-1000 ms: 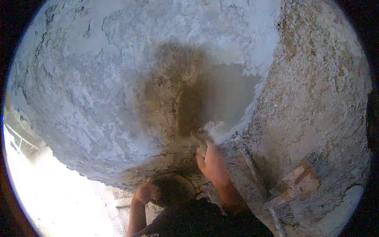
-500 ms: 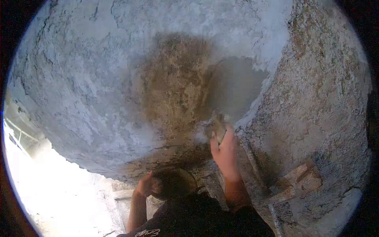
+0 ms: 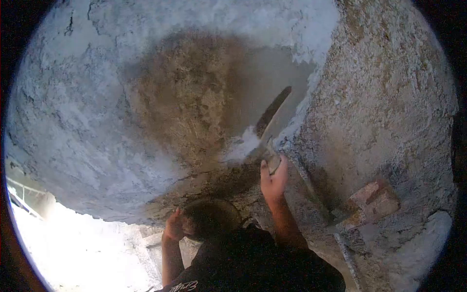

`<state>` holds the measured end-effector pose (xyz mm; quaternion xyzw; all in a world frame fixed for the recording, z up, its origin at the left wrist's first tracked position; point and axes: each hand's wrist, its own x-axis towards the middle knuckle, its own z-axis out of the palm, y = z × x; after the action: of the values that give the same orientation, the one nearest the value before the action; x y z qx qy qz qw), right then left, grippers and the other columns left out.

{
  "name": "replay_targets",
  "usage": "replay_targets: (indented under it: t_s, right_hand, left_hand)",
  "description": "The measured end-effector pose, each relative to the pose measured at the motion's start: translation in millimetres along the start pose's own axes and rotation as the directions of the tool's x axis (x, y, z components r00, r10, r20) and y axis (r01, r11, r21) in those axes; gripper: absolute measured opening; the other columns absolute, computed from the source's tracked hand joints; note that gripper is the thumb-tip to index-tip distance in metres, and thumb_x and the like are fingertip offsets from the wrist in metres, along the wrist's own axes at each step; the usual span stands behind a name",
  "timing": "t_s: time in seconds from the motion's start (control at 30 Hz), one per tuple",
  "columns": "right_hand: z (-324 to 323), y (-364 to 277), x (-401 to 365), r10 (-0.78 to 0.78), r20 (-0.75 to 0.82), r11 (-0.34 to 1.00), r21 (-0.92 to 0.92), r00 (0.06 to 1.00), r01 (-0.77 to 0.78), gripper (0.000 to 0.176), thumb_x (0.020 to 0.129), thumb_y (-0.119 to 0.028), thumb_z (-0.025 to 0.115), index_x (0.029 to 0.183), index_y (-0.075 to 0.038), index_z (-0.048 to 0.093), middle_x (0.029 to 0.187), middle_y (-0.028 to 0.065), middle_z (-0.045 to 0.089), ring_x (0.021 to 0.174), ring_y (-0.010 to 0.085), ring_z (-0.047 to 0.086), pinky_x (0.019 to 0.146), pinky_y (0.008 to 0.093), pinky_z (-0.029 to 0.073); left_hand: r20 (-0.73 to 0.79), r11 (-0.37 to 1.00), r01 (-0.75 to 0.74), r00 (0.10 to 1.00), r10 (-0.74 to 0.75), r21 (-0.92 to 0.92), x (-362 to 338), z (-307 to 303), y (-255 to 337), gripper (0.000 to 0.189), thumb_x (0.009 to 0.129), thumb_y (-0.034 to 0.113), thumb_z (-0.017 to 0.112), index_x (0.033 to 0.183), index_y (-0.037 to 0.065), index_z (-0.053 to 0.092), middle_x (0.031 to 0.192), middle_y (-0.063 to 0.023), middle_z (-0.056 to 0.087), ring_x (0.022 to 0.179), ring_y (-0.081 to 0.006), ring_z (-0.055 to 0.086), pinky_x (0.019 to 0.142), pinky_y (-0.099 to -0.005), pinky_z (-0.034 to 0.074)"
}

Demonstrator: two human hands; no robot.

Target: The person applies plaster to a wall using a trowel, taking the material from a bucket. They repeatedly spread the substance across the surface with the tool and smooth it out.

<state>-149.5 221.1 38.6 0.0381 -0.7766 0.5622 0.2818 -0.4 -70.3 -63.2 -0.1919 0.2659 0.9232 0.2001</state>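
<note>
My right hand (image 3: 273,181) is closed round the handle of a trowel (image 3: 274,113), whose long narrow blade points up and to the right against the wall. Smooth grey wet plaster (image 3: 262,68) lies round the blade, beside a darker brown rough patch (image 3: 182,97). Low in the view, my left hand (image 3: 174,225) grips the left rim of a dark round pan (image 3: 211,219), held near my chest. What the pan contains is too dark to make out.
Rough brown wall (image 3: 384,102) rises on the right, and pale plaster (image 3: 82,121) covers the left. A reddish block (image 3: 377,200) and a thin pole (image 3: 348,258) are at the lower right. Bright light fills the lower left.
The trowel blade, blurred and hard to see before, now shows clearly against the wet plaster. The wall patches have shifted left and up in view. Both hands keep their holds.
</note>
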Motion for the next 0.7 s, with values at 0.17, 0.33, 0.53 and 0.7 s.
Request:
replay_targets:
  t_s: [0.17,0.33,0.53,0.7]
  right_hand:
    - [24,27,-14,-0.217,0.118,0.939,-0.246,0.969,0.24,0.046,0.073,-0.014,0.056,0.11,0.005,0.037,0.09,0.0222,0.049,0.079,0.038,0.052,0.065,0.0396,0.043]
    - [40,48,-73,-0.298,0.276,0.912,-0.199,0.914,0.357,0.043,0.073,-0.014,0.057,0.108,0.004,0.039,0.088,0.0226,0.049,0.076,0.0365,0.052,0.063,0.0391,0.043]
    - [27,36,-43,-0.314,0.107,0.921,-0.209,0.943,0.33,0.036,0.076,-0.013,0.055,0.105,0.003,0.04,0.071,0.0174,0.052,0.061,0.038,0.052,0.053,0.0366,0.043]
    - [21,54,-16,-0.225,0.134,0.918,-0.303,0.965,0.256,0.034,0.076,-0.012,0.056,0.101,0.006,0.041,0.078,0.0229,0.051,0.067,0.0385,0.053,0.057,0.0392,0.042]
  left_hand:
    - [0.166,0.989,0.078,0.981,-0.097,0.122,7,2,2,0.053,0.074,0.057,0.045,0.062,0.005,0.05,0.048,-0.0015,0.041,0.043,-0.0137,0.037,0.038,-0.0242,0.024]
    - [-0.189,0.989,-0.019,0.981,0.047,0.149,2,21,-1,0.046,0.077,0.052,0.044,0.068,0.008,0.052,0.051,-0.0027,0.043,0.043,-0.0148,0.039,0.038,-0.0249,0.023]
    - [-0.133,0.998,0.021,0.991,-0.014,0.055,2,11,3,0.047,0.08,0.051,0.042,0.064,0.008,0.05,0.052,-0.0037,0.041,0.042,-0.0152,0.037,0.039,-0.0254,0.023]
    - [-0.012,0.997,0.068,0.998,-0.067,0.034,9,-7,0,0.052,0.077,0.056,0.04,0.069,0.006,0.053,0.05,-0.002,0.044,0.038,-0.0139,0.035,0.036,-0.0254,0.022]
